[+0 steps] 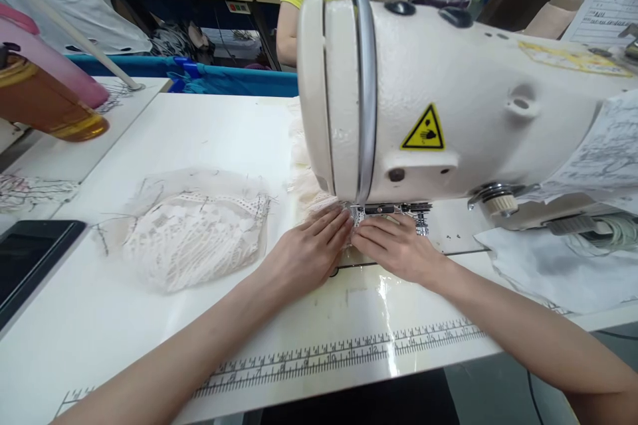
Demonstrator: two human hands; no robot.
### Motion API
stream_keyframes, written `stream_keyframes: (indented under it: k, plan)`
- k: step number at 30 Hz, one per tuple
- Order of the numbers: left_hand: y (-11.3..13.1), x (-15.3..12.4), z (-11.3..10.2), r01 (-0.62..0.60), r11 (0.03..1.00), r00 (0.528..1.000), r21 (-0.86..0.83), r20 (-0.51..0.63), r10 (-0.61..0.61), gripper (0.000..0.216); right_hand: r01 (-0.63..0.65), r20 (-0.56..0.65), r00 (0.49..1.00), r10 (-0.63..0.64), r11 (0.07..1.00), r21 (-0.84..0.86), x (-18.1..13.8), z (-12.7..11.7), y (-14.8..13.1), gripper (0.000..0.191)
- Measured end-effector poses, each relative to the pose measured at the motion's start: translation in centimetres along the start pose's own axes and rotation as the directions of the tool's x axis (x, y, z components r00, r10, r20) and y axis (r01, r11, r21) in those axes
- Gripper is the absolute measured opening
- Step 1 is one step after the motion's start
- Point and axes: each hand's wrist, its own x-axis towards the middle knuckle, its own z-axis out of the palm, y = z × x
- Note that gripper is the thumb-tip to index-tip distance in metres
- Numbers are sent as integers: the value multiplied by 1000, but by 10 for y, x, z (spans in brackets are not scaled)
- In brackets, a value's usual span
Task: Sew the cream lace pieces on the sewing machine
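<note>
A cream sewing machine (448, 99) stands on the white table (199, 133). My left hand (312, 249) lies flat, fingers stretched toward the presser foot (383, 211), pressing a small piece of white lace (356, 218) onto the bed. My right hand (399, 246) lies flat beside it, fingertips meeting the left hand's at the lace under the needle. Most of the lace is hidden beneath the hands and the machine head.
A pile of lace pieces (189, 236) lies left of my hands. A dark phone (30, 259) sits at the left edge, an amber bottle (44, 103) behind it. Papers (598, 153) and white cloth (548, 265) lie right. Two people work behind the table. A ruler (349, 348) runs along the front.
</note>
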Motion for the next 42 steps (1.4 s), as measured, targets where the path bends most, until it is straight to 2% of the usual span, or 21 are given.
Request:
stream_keyframes:
  k: [8, 19, 24, 29, 32, 37, 42]
  plan:
    - [5, 3, 3, 11, 996, 997, 90, -76, -5, 36, -65, 7, 998, 65, 998, 20, -2, -3, -1, 29]
    - [12, 3, 4, 106, 988, 994, 108, -20, -105, 34, -119, 96, 989, 108, 986, 118, -3, 2, 5, 33]
    - [16, 3, 4, 121, 986, 993, 118, -11, -120, 35, -120, 116, 987, 110, 989, 82, -1, -2, 7, 32]
    - [16, 3, 3, 130, 988, 991, 88, 17, -132, 35, -223, 33, 974, 225, 974, -47, -2, -6, 3, 30]
    - [16, 3, 2, 120, 989, 992, 81, 37, -124, 36, -214, 5, 977, 215, 974, -73, -6, -2, 6, 27]
    - [17, 5, 0, 153, 988, 987, 37, 42, -155, 36, -200, 52, 978, 200, 980, 8, -15, 8, 16, 36]
    - [17, 8, 0, 207, 978, 977, -6, 53, -206, 35, -271, 66, 962, 266, 959, 82, -8, -1, 16, 34]
